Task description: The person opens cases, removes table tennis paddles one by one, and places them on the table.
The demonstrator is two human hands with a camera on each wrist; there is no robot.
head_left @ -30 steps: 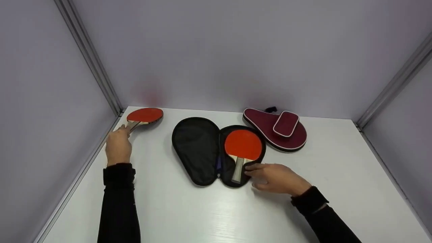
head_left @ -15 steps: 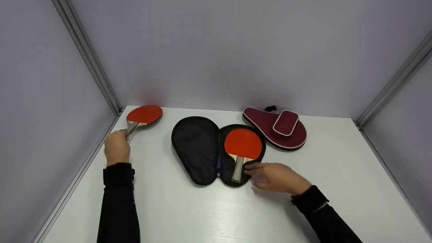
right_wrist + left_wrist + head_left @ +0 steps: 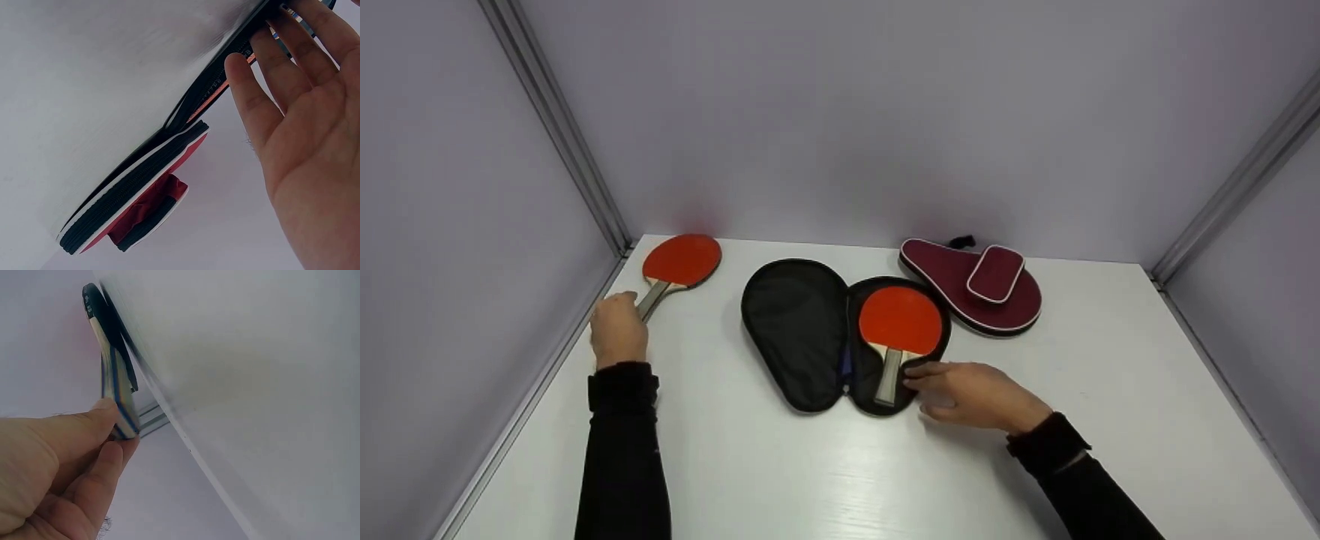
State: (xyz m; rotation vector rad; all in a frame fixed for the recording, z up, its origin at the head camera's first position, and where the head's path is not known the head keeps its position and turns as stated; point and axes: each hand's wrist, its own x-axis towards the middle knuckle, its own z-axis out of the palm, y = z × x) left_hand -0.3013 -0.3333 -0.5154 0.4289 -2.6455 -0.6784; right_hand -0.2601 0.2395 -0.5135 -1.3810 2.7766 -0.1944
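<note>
At the table's far left, my left hand pinches the handle end of a red-faced table tennis paddle. In the left wrist view, thumb and fingertips meet on the striped handle, and the blade lies close to the tabletop. A second red table tennis paddle lies in the right half of an unfolded black paddle case. My right hand reaches over that half's lower right edge with fingers fairly straight, beside the paddle's handle. The right wrist view shows the right palm with fingers extended over the case.
Behind the case to the right lies a closed dark red paddle case with white piping and a small pouch on top. It borders the black case. Grey-white walls enclose the white table at the back and sides.
My left hand has drawn slightly back toward me, and more of the paddle's handle shows. The paddle's red face has turned a little more into view. My right hand has stayed in place.
</note>
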